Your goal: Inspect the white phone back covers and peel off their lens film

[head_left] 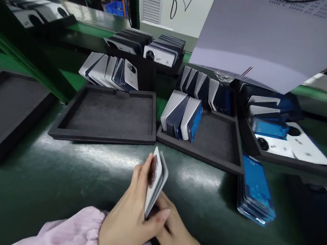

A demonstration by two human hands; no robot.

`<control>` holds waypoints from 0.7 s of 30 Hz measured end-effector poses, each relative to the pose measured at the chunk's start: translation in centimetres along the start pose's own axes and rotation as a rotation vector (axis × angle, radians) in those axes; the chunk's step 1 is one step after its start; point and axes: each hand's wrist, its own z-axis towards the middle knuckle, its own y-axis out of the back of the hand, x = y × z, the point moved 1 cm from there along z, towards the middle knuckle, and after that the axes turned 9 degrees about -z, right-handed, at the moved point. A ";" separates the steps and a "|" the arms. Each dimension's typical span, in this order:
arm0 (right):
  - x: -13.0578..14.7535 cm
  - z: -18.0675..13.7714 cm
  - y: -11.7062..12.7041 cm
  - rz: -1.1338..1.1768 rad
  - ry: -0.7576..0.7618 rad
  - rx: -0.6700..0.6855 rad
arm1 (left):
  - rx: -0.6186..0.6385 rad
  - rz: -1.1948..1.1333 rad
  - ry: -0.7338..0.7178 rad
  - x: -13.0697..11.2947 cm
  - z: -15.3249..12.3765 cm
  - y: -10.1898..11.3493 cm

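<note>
Both my hands hold a small stack of white phone back covers (157, 180) upright on edge, just above the green mat (58, 181). My left hand (130, 220) wraps the stack from the left, thumb pressed against its lower edge. My right hand (175, 229) grips the stack's underside from the right, its fingers mostly hidden behind the covers. A dark camera cut-out shows on the nearest cover. Pink sleeves cover both wrists.
A shallow black foam tray (104, 133) lies ahead left with covers leaning at its back. Another tray (222, 144) ahead right holds rows of covers. A blue-filmed stack (256, 194) lies to the right. More trays stand left and at the back, and a grey sheet (272, 36) hangs overhead.
</note>
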 end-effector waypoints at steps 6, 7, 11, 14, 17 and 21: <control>-1.9 1.4 -0.7 0.136 -0.139 -0.136 | -0.206 0.303 0.011 0.2 1.1 0.8; -2.6 1.8 -0.8 0.135 -0.168 -0.170 | -0.203 0.294 0.018 0.6 1.4 1.0; -4.2 3.6 -0.7 0.058 -0.263 -0.308 | -0.174 0.263 0.014 1.5 2.4 2.7; -4.2 4.6 -0.7 0.026 -0.233 -0.328 | -0.221 0.244 -0.020 1.3 3.1 4.5; -3.9 4.9 -0.7 -0.026 -0.194 -0.320 | -0.263 0.239 -0.049 1.1 3.6 6.0; -3.9 4.7 -0.2 -0.108 -0.170 -0.386 | -0.276 0.274 -0.099 1.2 3.9 6.6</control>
